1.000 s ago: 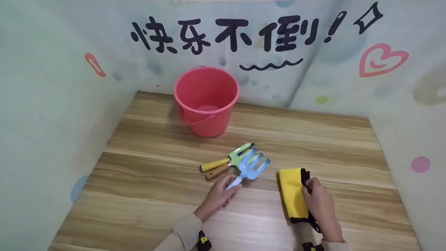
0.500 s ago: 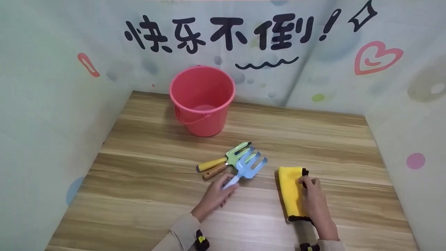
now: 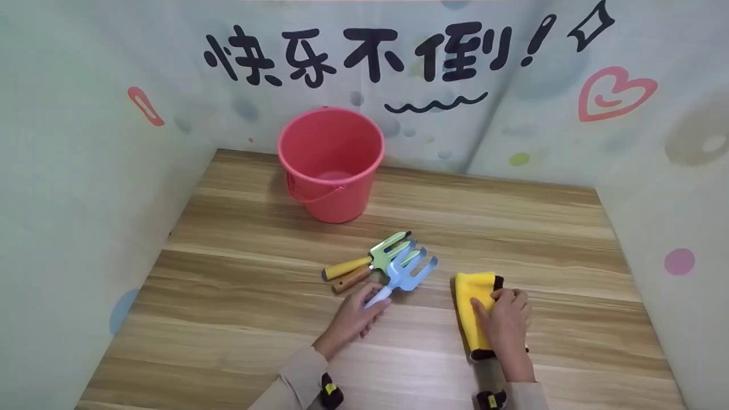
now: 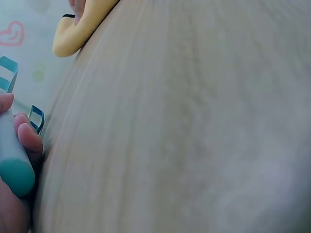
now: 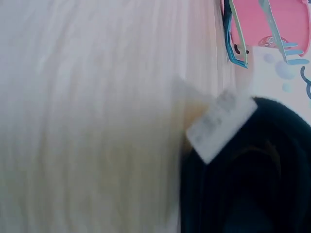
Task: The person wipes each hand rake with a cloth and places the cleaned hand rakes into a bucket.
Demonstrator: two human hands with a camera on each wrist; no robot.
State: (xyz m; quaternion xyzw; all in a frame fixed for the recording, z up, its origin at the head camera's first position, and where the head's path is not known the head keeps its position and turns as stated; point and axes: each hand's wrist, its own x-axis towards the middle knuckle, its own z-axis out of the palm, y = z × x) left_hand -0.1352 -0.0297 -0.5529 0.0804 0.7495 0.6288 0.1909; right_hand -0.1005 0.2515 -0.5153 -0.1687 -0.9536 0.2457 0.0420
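My left hand (image 3: pixel 353 313) holds a light blue hand fork (image 3: pixel 405 274) by its handle, low over the table; its teal handle end (image 4: pixel 17 175) shows in the left wrist view. Partly under the fork head lie garden tools: a green hand fork (image 3: pixel 378 255) with a yellow handle, and a brown wooden handle (image 3: pixel 350 281) whose head is mostly hidden. To the right, my right hand (image 3: pixel 507 324) grips a folded yellow cloth (image 3: pixel 467 285) with black edging, thumb across the yellow face and fingers over its right side. A white label (image 5: pixel 221 126) sticks out beside the dark fabric in the right wrist view.
A pink-red bucket (image 3: pixel 342 202) with a handle stands upright behind the tools, near the back wall. The wood-grain table (image 3: pixel 239 319) is enclosed by printed fabric walls (image 3: pixel 68 171) on the left, back and right.
My right hand has moved from pinching the black edge to a hold with the thumb across the yellow face. The left hand and fork have stayed put; the view has shifted slightly.
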